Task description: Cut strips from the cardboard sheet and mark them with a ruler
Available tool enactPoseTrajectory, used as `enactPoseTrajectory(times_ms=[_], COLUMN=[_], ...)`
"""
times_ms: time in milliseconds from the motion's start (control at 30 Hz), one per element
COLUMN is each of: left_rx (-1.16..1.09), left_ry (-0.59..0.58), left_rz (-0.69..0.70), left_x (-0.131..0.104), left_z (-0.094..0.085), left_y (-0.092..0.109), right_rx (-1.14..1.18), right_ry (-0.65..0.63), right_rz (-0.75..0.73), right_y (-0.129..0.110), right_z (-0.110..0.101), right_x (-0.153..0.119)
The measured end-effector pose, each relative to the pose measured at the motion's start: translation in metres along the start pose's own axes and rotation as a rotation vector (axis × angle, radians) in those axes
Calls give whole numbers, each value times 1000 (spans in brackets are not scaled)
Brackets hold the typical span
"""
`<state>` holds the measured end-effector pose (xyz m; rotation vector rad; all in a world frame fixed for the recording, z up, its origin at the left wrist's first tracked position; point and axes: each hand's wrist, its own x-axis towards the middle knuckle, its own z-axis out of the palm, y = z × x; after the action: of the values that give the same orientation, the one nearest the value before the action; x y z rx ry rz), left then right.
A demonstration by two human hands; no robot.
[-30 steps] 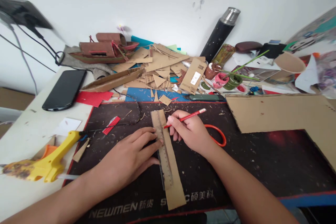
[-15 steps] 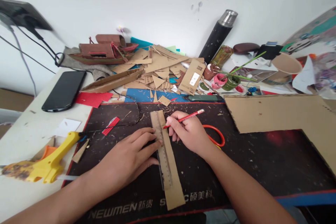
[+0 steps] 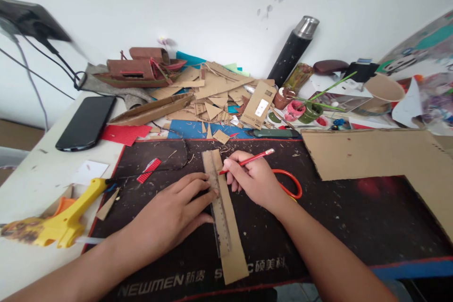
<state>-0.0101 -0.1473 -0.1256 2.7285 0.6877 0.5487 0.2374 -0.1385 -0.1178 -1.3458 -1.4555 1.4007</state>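
Note:
A strip of cardboard [image 3: 236, 250] lies lengthwise on the dark mat, with a clear ruler [image 3: 222, 226] along its left part. My left hand [image 3: 177, 210] rests on the ruler from the left, fingers stretched out across it and thumb spread below, near its left edge. In my right hand [image 3: 253, 177] is a red pencil [image 3: 247, 159], pinched between thumb and fingers. Its tip points left and meets the strip beside the ruler's right edge. The scissors [image 3: 292, 181], with orange-red handle loops, lie partly hidden behind my right hand.
A yellow glue gun [image 3: 67, 222] and a black phone [image 3: 87, 122] lie at left. Behind the mat are cardboard scraps [image 3: 219, 87], a brown model boat [image 3: 134, 71], a green-handled cutter [image 3: 274, 133], paint jars [image 3: 294, 110] and a leaning thermos [image 3: 292, 52]. Large cardboard [image 3: 368, 153] covers the right side.

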Motion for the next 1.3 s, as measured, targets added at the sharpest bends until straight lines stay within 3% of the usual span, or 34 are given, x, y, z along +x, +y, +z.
enactPoseTrajectory(times_ms=[1067, 1300], left_rx=[96, 77], left_ry=[23, -56], left_rz=[89, 207], left_x=[-2, 5], left_z=[-3, 1], left_y=[-2, 16], right_rx=[140, 138], right_ry=[65, 82], right_rz=[-17, -10], right_y=[2, 6], right_z=[-2, -2], right_x=[0, 3])
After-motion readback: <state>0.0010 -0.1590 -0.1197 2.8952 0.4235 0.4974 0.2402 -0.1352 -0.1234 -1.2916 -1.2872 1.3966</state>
